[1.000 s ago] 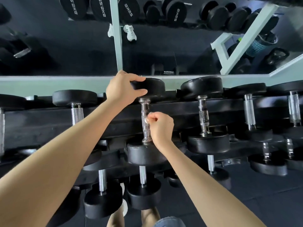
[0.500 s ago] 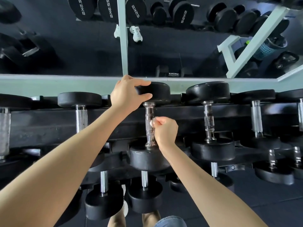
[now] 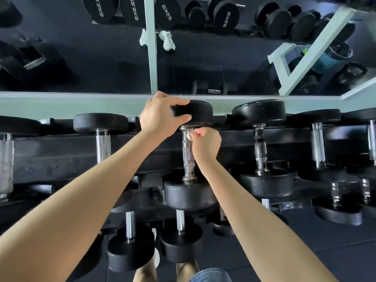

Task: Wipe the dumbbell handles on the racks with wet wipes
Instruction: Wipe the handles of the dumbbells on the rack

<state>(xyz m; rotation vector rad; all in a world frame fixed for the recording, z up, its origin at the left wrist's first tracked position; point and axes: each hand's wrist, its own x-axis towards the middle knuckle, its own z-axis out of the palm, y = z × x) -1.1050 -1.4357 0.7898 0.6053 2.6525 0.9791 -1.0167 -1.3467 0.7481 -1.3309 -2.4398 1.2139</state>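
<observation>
My left hand [image 3: 162, 117] curled over the far rubber head of a dumbbell [image 3: 200, 110] lying on the top tier of the rack [image 3: 61, 157], thumb under its edge. Just right of it, my right hand [image 3: 206, 143] was fisted, pinching a wet wipe [image 3: 190, 135] against the upper end of that dumbbell's knurled chrome handle [image 3: 188, 155].

mirrored "25kg" on reflected dumbbell end [image 3: 226, 17]

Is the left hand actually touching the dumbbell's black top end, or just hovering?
Touching. The head view shows the left hand gripping the dumbbell's black end, its fingers curled round the edge with no gap.
</observation>
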